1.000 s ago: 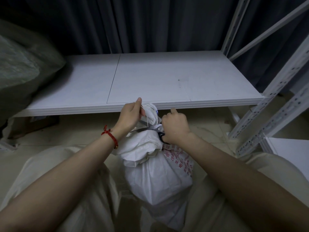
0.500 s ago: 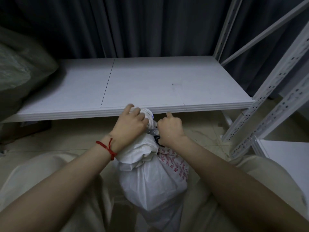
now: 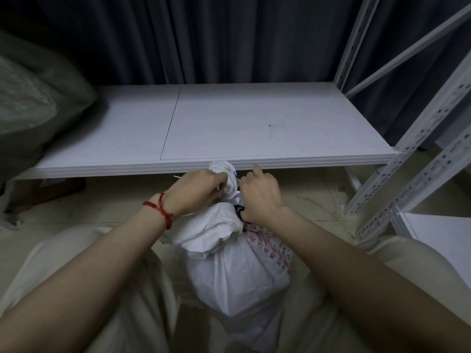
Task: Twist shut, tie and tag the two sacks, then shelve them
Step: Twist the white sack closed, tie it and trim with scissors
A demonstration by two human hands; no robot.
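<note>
The left hand (image 3: 201, 189) is gripping the sack's (image 3: 237, 271) twisted neck, the right hand (image 3: 262, 197) seemingly clutching scissors (image 3: 239, 213); tagging and shelving are waiting undone.

Both forearms are bare. A thin red cord bracelet (image 3: 161, 212), knotted with short loose ends, circles the wrist behind the left hand (image 3: 201, 189). Loose, cream-coloured trousers (image 3: 76, 276) cover both legs.
</note>
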